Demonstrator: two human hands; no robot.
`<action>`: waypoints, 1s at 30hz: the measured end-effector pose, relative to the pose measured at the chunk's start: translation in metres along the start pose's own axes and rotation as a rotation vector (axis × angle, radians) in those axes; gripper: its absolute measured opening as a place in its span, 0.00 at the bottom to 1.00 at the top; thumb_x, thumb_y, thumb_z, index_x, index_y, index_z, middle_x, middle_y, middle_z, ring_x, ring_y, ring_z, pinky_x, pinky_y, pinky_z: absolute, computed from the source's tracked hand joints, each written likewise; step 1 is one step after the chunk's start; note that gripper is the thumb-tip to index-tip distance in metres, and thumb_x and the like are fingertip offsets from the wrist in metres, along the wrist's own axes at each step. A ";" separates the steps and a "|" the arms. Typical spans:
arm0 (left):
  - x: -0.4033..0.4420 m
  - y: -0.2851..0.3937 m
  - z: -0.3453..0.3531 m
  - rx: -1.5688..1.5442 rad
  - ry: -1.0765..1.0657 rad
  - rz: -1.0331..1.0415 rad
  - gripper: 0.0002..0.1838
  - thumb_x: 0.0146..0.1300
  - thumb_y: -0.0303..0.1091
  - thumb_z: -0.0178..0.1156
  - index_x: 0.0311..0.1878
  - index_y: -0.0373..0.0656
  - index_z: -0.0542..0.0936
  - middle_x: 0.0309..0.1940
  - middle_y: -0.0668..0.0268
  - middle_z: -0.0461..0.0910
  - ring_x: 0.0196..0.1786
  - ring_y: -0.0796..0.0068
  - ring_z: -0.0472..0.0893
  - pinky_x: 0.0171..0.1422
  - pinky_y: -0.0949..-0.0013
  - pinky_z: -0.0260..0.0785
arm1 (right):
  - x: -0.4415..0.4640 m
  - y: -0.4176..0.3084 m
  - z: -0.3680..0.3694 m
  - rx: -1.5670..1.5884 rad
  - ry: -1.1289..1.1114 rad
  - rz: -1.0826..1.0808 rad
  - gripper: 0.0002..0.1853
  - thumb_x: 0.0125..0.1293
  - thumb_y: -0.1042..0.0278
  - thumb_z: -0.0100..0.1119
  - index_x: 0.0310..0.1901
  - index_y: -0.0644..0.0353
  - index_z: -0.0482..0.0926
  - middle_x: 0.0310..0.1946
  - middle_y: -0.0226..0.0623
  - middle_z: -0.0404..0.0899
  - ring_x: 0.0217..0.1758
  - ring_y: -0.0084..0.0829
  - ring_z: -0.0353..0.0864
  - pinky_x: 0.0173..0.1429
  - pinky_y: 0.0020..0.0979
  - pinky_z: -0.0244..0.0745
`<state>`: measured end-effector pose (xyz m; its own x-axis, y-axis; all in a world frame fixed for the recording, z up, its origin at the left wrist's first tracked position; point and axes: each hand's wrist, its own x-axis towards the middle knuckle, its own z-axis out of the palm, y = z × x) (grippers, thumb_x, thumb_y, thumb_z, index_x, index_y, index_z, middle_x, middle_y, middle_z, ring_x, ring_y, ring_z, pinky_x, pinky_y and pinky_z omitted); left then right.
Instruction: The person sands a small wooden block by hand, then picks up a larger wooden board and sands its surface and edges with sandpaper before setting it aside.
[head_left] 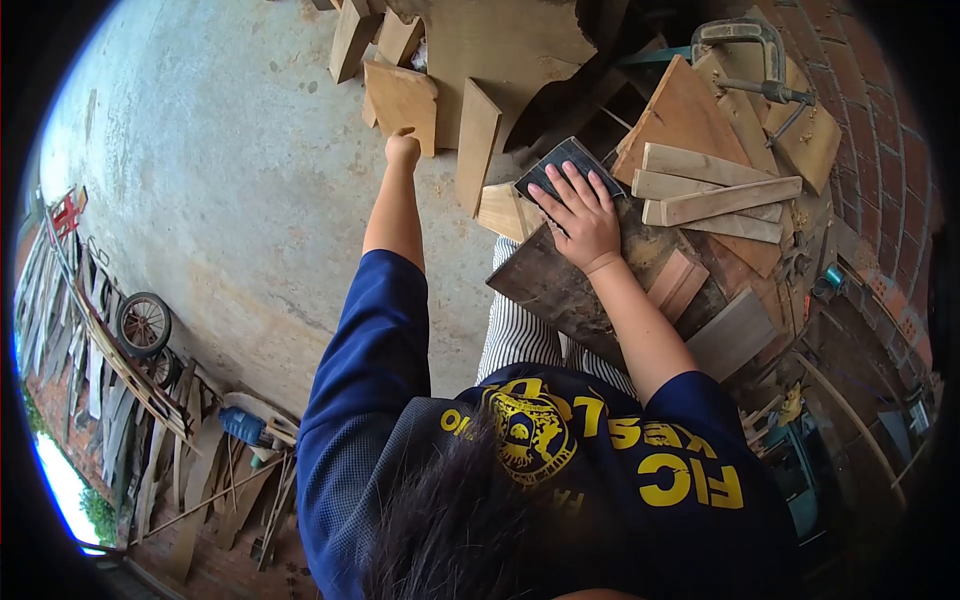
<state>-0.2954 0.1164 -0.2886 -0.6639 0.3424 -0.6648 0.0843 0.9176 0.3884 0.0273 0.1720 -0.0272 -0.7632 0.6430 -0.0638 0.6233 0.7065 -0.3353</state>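
Grey concrete floor (240,230), stained worktop (545,275) with wooden strips (735,202) piled on it. Right hand (580,220) flat on a dark block (570,150) at the worktop's far edge — fingers spread. Left hand (403,149) at the near edge of a tan board (398,100) — fingers mostly hidden, cannot tell whether they pinch it.

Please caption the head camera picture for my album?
Left hand touching a wooden board, right hand spread on a dark square piece.
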 end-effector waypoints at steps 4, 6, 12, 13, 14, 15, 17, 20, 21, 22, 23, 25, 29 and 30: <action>-0.020 0.016 0.006 0.032 -0.166 0.149 0.23 0.50 0.28 0.49 0.51 0.49 0.80 0.28 0.58 0.82 0.25 0.72 0.78 0.29 0.70 0.67 | 0.001 -0.001 -0.001 -0.005 -0.009 0.004 0.29 0.54 0.65 0.57 0.60 0.31 0.70 0.66 0.26 0.63 0.69 0.30 0.59 0.72 0.39 0.48; -0.035 0.029 0.013 0.115 -0.243 0.219 0.23 0.52 0.28 0.49 0.53 0.51 0.79 0.40 0.56 0.80 0.41 0.65 0.79 0.46 0.67 0.70 | 0.002 -0.002 -0.001 -0.007 -0.011 -0.001 0.29 0.55 0.65 0.56 0.60 0.32 0.70 0.66 0.26 0.63 0.69 0.30 0.59 0.72 0.39 0.48; -0.070 0.072 0.055 0.795 0.070 1.020 0.27 0.59 0.28 0.49 0.63 0.62 0.66 0.72 0.60 0.50 0.73 0.59 0.51 0.71 0.55 0.53 | 0.001 0.000 0.002 -0.014 0.013 -0.017 0.26 0.57 0.64 0.54 0.59 0.34 0.72 0.64 0.28 0.65 0.68 0.32 0.61 0.71 0.40 0.50; -0.068 0.079 0.060 0.780 0.072 1.025 0.27 0.59 0.28 0.49 0.63 0.62 0.66 0.72 0.60 0.50 0.73 0.59 0.51 0.71 0.55 0.53 | 0.001 0.000 0.004 -0.004 0.027 -0.021 0.26 0.57 0.64 0.54 0.59 0.35 0.72 0.64 0.29 0.66 0.68 0.32 0.61 0.70 0.40 0.50; -0.066 0.089 0.065 0.885 0.030 1.037 0.24 0.62 0.31 0.48 0.62 0.62 0.67 0.72 0.61 0.49 0.74 0.61 0.48 0.71 0.52 0.50 | 0.001 0.002 0.004 0.003 0.041 -0.028 0.25 0.57 0.64 0.54 0.59 0.35 0.72 0.64 0.29 0.66 0.68 0.32 0.61 0.70 0.40 0.51; -0.065 0.095 0.069 0.989 -0.014 1.044 0.22 0.64 0.33 0.46 0.61 0.63 0.67 0.72 0.62 0.48 0.75 0.64 0.46 0.72 0.50 0.48 | 0.001 0.001 0.002 0.008 0.026 -0.018 0.26 0.56 0.64 0.55 0.59 0.35 0.72 0.64 0.29 0.66 0.68 0.32 0.61 0.70 0.40 0.51; -0.059 0.103 0.066 1.027 0.005 1.130 0.16 0.64 0.35 0.46 0.54 0.59 0.72 0.62 0.62 0.65 0.69 0.63 0.59 0.73 0.57 0.48 | 0.002 0.001 0.002 0.017 0.027 -0.022 0.28 0.54 0.65 0.56 0.59 0.35 0.72 0.64 0.29 0.66 0.68 0.32 0.61 0.70 0.40 0.51; -0.044 0.103 0.051 1.188 -0.095 1.258 0.15 0.49 0.46 0.64 0.39 0.55 0.78 0.36 0.72 0.78 0.48 0.72 0.76 0.55 0.68 0.61 | 0.000 0.002 0.001 0.018 0.038 -0.020 0.28 0.53 0.66 0.57 0.59 0.35 0.72 0.64 0.29 0.66 0.68 0.32 0.61 0.70 0.40 0.51; -0.044 0.096 0.037 1.195 -0.190 1.311 0.11 0.50 0.46 0.63 0.35 0.55 0.79 0.36 0.73 0.79 0.46 0.74 0.77 0.53 0.70 0.61 | 0.000 0.001 0.001 0.017 0.047 -0.031 0.28 0.53 0.66 0.58 0.59 0.35 0.72 0.64 0.29 0.66 0.68 0.32 0.61 0.71 0.40 0.51; -0.046 0.094 0.021 1.201 -0.280 1.360 0.08 0.51 0.46 0.62 0.31 0.55 0.80 0.35 0.74 0.81 0.45 0.76 0.78 0.51 0.72 0.61 | 0.000 0.000 0.002 0.022 0.069 -0.029 0.27 0.54 0.65 0.58 0.59 0.35 0.72 0.64 0.28 0.66 0.68 0.32 0.62 0.70 0.39 0.51; -0.055 0.089 0.008 1.265 -0.401 1.240 0.14 0.42 0.48 0.68 0.32 0.55 0.81 0.36 0.75 0.81 0.45 0.75 0.78 0.51 0.71 0.62 | 0.000 0.000 0.002 0.009 0.068 -0.031 0.27 0.55 0.65 0.58 0.59 0.35 0.72 0.63 0.28 0.67 0.67 0.32 0.62 0.70 0.39 0.52; -0.073 0.060 -0.012 1.318 -0.440 1.167 0.13 0.43 0.46 0.68 0.34 0.56 0.82 0.36 0.74 0.81 0.46 0.74 0.78 0.52 0.69 0.63 | 0.000 0.000 0.003 0.003 0.074 -0.031 0.26 0.56 0.64 0.57 0.59 0.35 0.72 0.63 0.28 0.67 0.67 0.32 0.63 0.70 0.39 0.52; -0.110 -0.017 -0.043 1.114 -0.538 1.033 0.16 0.52 0.31 0.61 0.46 0.61 0.80 0.40 0.70 0.80 0.48 0.68 0.78 0.55 0.61 0.67 | -0.001 0.000 0.006 0.011 0.151 -0.047 0.23 0.59 0.61 0.56 0.59 0.34 0.72 0.61 0.28 0.69 0.66 0.31 0.64 0.69 0.38 0.53; -0.127 -0.032 -0.050 1.078 -0.542 1.014 0.20 0.54 0.27 0.58 0.49 0.62 0.79 0.42 0.68 0.80 0.49 0.66 0.78 0.56 0.59 0.67 | -0.002 0.000 0.007 0.011 0.165 -0.045 0.23 0.60 0.61 0.56 0.58 0.34 0.72 0.61 0.27 0.70 0.66 0.30 0.64 0.69 0.38 0.53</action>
<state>-0.2507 0.0335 -0.1844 0.3100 0.6912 -0.6528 0.9366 -0.1041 0.3345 0.0278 0.1687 -0.0338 -0.7516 0.6510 0.1067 0.5861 0.7332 -0.3449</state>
